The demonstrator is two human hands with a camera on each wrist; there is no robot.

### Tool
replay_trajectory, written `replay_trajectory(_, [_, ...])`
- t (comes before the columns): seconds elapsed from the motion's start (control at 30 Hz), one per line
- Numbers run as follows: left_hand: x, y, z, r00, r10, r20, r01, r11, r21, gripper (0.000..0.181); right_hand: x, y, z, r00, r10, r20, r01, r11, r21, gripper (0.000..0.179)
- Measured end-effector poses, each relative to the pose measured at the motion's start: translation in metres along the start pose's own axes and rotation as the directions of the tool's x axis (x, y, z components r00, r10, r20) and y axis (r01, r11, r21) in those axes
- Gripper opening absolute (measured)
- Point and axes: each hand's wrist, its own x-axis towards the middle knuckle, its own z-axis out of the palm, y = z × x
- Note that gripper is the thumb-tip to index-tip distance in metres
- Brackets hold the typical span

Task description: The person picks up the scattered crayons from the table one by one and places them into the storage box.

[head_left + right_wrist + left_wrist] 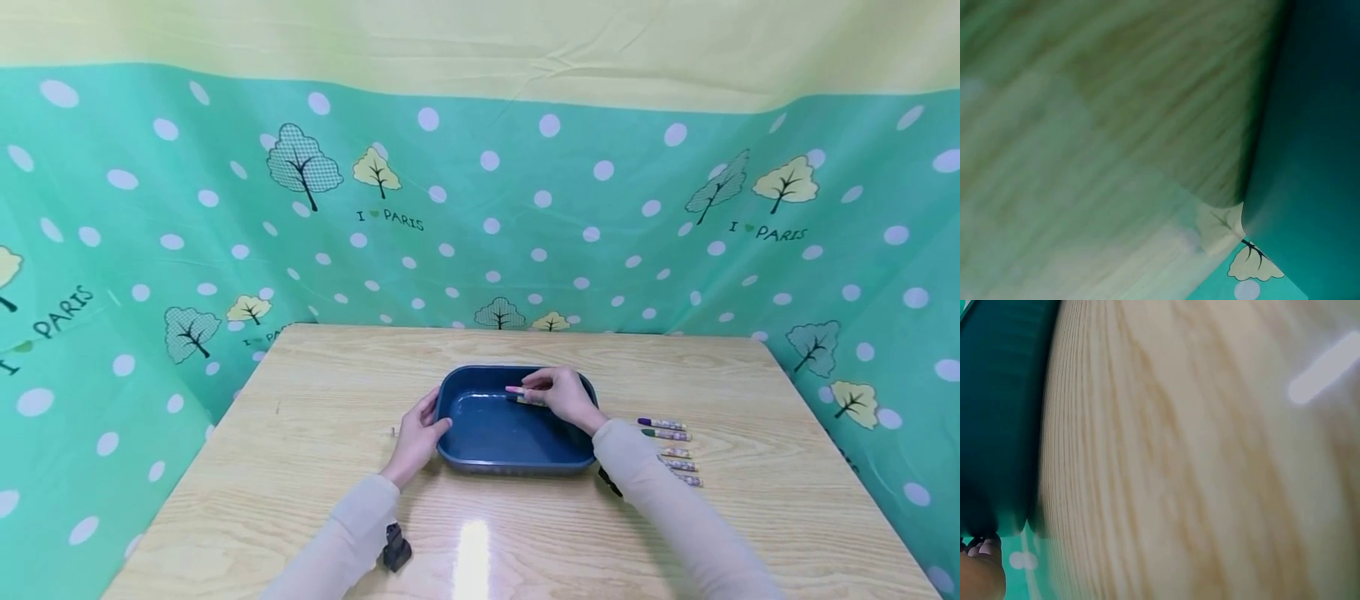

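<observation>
A dark blue rectangular basin (502, 437) stands on the wooden table. My left hand (416, 437) holds its left side, thumb over the rim and the other fingers along the outer wall. Over the inside of the basin, near the back wall, my right hand (566, 398) pinches a pink-capped marker (513, 389). Just below it shows part of a dark-capped marker (517, 398); whether the hand touches that one I cannot tell. In the left wrist view the basin wall (1004, 412) fills the left edge. The right wrist view shows the basin wall (1310, 137), not the hand.
Several markers lie in a column right of the basin, among them a purple-capped marker (663, 424) and a green-capped marker (667, 434). The right sleeve (645, 471) partly covers the lower ones. Behind the table (337, 375) hangs a green dotted curtain (465, 217).
</observation>
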Motion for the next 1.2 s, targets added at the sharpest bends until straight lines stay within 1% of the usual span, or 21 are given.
replay_trajectory(0.13, [-0.001,0.0,0.002,1.0,-0.001,-0.007,0.001,1.0,-0.015,0.061,-0.001,0.002,0.001,1.0,0.002,-0.002,-0.002,1.0,-0.004,0.018])
replay_trajectory(0.3, [-0.001,0.0,0.002,1.0,0.015,0.0,-0.015,1.0,-0.023,0.06,0.0,0.004,0.001,0.999,0.032,-0.002,-0.032,0.999,-0.03,0.018])
replay_trajectory(0.4, [0.0,-0.002,0.002,1.0,0.029,0.0,-0.029,0.999,-0.028,0.059,0.0,0.005,0.002,0.999,0.04,0.015,-0.039,0.998,-0.047,0.019])
replay_trajectory(0.6, [0.0,-0.003,0.002,0.999,0.043,-0.006,-0.043,0.998,-0.036,0.059,0.0,0.003,0.004,0.997,0.058,0.058,-0.055,0.998,-0.039,0.017])
replay_trajectory(0.77, [-0.001,-0.002,0.003,0.999,0.041,-0.003,-0.041,0.999,-0.035,0.06,-0.002,0.004,0.003,0.996,0.056,0.072,-0.05,0.996,-0.078,0.017])
replay_trajectory(0.8, [-0.001,-0.001,0.003,0.999,0.045,0.001,-0.045,0.999,-0.027,0.06,-0.003,0.005,0.003,0.996,0.047,0.072,-0.04,0.996,-0.085,0.017])
replay_trajectory(0.97, [-0.011,0.015,0.003,0.999,0.03,0.02,-0.029,0.999,-0.029,0.059,-0.002,0.009,0.005,0.997,0.007,0.074,0.0,0.995,-0.097,0.022])
replay_trajectory(1.03, [-0.013,0.019,0.003,1.0,0.017,0.019,-0.016,0.999,-0.047,0.059,-0.002,0.009,0.006,0.997,0.002,0.076,0.006,0.995,-0.095,0.022])
replay_trajectory(1.2, [-0.006,0.006,0.001,0.999,0.029,0.013,-0.029,0.999,-0.04,0.059,-0.002,0.006,0.006,0.998,0.005,0.058,0.0,0.997,-0.08,0.024])
